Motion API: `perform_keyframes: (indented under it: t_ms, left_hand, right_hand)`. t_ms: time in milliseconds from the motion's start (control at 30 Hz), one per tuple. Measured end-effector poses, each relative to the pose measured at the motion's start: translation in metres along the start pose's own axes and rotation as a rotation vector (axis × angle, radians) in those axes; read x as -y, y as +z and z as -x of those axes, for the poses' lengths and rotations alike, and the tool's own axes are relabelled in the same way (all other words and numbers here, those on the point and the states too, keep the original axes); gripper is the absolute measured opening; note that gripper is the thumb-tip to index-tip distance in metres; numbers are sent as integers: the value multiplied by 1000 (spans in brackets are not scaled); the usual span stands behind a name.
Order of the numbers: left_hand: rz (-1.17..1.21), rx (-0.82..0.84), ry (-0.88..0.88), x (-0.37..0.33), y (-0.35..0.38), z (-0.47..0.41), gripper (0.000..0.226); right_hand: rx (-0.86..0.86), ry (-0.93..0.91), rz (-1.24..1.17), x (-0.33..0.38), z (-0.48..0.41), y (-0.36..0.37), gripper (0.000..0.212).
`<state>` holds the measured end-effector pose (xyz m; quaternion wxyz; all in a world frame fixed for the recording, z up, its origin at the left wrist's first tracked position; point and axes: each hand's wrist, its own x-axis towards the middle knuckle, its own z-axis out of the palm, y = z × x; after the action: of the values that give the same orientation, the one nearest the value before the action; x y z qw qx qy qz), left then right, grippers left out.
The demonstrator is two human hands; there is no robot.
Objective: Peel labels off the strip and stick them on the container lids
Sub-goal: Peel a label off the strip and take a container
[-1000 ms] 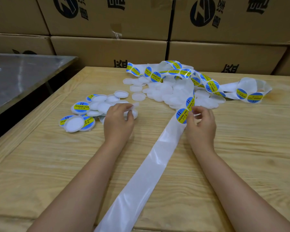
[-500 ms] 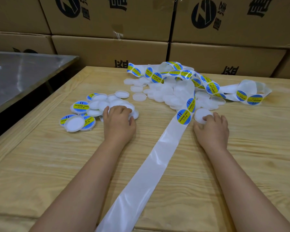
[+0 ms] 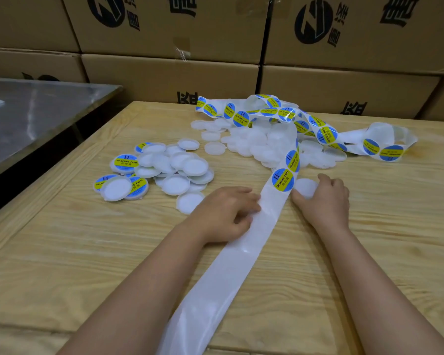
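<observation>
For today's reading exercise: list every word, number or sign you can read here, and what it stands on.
"SOLDERING PASTE": round label on the strip; also the labelled lid.
"II": same label.
Small characters beneath: too small to read.
Cardboard boxes: large characters and logo, cut off, unreadable.

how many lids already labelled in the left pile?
4: one labelled lid face-up, one behind it, two nearest, partly under a plain lid. More may be hidden.
</observation>
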<state>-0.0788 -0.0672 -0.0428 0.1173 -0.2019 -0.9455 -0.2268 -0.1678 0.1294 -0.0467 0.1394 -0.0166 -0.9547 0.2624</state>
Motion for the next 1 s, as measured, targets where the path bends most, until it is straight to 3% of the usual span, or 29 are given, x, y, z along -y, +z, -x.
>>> perform_keyframes:
  t_ms: [233,400,467,567,667,833,1000]
  left_hand:
    - [-6,-27,-8,-4,2,0,27]
    - [4,-58,24,-12,4,0,25]
    - [12,-78,53,-18,7,-1,21]
    - [52,-68,86,-31,10,-4,22]
    - [65,-45,147,-41,10,-6,27]
    - [111,-119,180,-46,4,-2,33]
    - [84,-105,212,-49,4,0,35]
  right_hand:
    - [-7,72,9,-1,-1,0,66]
    - [-223,107,-166,5,-2,-8,59]
    - [-328,68,-272,12,2,-13,57]
    - [-376,-138,-363,30,14,-10,53]
    - [-228,-284,-226,45,28,4,63]
    - [19,-360,-96,46,27,16,79]
    - [198,-393,-154,44,22,20,85]
